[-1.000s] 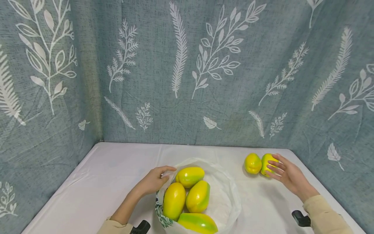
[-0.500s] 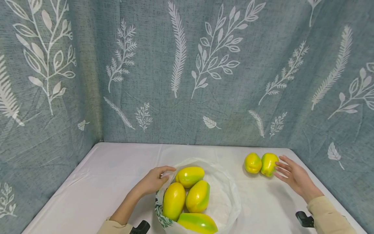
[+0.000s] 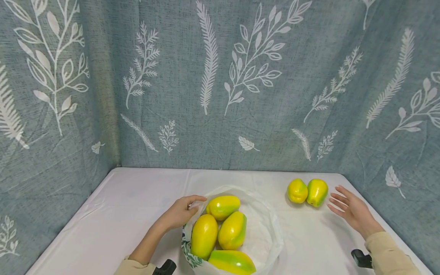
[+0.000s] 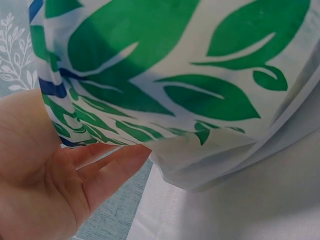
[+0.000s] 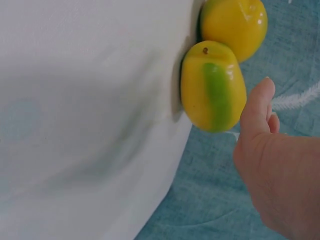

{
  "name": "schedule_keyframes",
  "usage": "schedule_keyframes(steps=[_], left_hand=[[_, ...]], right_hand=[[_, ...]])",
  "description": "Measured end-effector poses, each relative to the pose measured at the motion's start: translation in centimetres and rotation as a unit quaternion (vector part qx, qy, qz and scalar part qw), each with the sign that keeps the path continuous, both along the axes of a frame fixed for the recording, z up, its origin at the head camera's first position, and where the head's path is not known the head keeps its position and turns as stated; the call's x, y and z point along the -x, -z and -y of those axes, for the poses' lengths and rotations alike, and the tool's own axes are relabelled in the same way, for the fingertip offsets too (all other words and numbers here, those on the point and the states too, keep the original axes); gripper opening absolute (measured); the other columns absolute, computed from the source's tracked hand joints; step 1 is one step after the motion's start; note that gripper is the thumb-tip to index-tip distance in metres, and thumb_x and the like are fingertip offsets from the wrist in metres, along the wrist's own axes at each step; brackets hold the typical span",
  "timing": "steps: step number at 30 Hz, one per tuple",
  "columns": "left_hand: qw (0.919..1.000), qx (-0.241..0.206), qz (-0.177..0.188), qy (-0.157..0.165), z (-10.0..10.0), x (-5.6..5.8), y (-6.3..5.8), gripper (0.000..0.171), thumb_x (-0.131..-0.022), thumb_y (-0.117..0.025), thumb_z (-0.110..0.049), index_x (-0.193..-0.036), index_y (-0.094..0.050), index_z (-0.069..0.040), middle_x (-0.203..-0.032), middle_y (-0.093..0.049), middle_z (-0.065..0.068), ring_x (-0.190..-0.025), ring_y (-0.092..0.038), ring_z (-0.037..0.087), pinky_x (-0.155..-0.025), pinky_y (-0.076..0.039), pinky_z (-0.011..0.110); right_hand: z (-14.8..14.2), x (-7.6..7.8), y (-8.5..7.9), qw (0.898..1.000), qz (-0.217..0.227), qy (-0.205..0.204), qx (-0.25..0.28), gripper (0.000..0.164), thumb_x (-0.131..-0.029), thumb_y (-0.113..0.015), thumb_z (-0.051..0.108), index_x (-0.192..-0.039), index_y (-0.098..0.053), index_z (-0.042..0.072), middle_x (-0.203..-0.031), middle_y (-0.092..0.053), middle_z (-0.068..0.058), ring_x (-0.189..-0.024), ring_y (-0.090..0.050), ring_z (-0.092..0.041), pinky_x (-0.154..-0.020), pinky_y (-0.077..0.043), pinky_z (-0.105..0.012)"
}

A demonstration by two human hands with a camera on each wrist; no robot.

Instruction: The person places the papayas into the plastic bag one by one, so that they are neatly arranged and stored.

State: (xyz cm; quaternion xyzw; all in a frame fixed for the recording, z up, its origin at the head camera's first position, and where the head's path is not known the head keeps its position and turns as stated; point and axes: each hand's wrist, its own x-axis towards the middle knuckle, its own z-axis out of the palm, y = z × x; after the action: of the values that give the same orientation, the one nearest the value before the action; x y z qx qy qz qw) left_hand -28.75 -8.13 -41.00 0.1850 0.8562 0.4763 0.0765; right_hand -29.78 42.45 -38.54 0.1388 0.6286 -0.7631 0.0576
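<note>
A white plastic bag with a green leaf print stands open-mouthed near the front of the table, its rim spread round. Several yellow-green papayas lie inside it, mostly toward the left. My left hand holds the bag's left rim, thumb and fingers about the edge; the left wrist view shows the printed side hiding part of the fingers. At the right rear, two more papayas sit side by side. Just right of the nearer one, my right hand has its fingers extended, holding nothing.
A white cloth covers the table. Blue-grey curtains with white leaf prints stand behind it and on both sides. Black wrist mounts show at both sleeves.
My right hand has drawn back to the right from the right-hand papaya, uncovering it. The left hand and the bag have stayed in place.
</note>
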Motion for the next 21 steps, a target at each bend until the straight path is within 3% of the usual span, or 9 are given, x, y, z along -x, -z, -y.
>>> schedule_keyframes(steps=[6,11,16,21], left_hand=[[1.0,0.001,-0.003,0.004,0.1,0.1,0.1,0.036,-0.096,-0.048,0.0,-0.131,-0.056,-0.005,-0.132,-0.05,0.023,-0.04,-0.023,0.009,-0.042,-0.03,0.022],[1.0,-0.002,-0.004,0.007,0.1,0.2,0.2,0.036,-0.096,-0.047,0.0,-0.131,-0.055,-0.005,-0.127,-0.053,0.022,-0.04,-0.023,0.009,-0.042,-0.03,0.022],[1.0,-0.005,0.002,0.007,0.2,0.2,0.2,0.036,-0.097,-0.047,-0.001,-0.131,-0.056,-0.006,-0.127,-0.053,0.021,-0.04,-0.023,0.009,-0.042,-0.03,0.022],[0.9999,-0.005,0.005,0.008,0.2,0.3,0.1,0.036,-0.097,-0.047,-0.001,-0.132,-0.056,-0.006,-0.132,-0.049,0.023,-0.04,-0.023,0.009,-0.042,-0.03,0.022]], right_hand=[[-0.5,-0.1,0.3,0.999,0.003,0.011,0.031,0.043,-0.091,-0.059,0.044,-0.123,-0.04,0.024,-0.103,-0.05,0.005,-0.089,-0.057,-0.01,-0.087,-0.049,-0.034],[-0.7,0.0,0.6,0.999,0.01,0.02,0.024,0.045,-0.086,-0.064,0.047,-0.119,-0.041,0.027,-0.115,-0.042,-0.001,-0.09,-0.055,-0.01,-0.088,-0.048,-0.034],[-0.9,0.3,1.0,0.999,0.027,0.037,0.022,0.057,-0.087,-0.063,0.048,-0.132,-0.034,0.031,-0.124,-0.033,-0.005,-0.1,-0.049,-0.014,-0.091,-0.047,-0.034],[-1.3,0.6,1.2,0.997,0.043,0.062,0.032,0.085,-0.087,-0.062,0.049,-0.152,-0.01,0.029,-0.125,-0.032,-0.006,-0.118,-0.036,-0.023,-0.092,-0.046,-0.035]])
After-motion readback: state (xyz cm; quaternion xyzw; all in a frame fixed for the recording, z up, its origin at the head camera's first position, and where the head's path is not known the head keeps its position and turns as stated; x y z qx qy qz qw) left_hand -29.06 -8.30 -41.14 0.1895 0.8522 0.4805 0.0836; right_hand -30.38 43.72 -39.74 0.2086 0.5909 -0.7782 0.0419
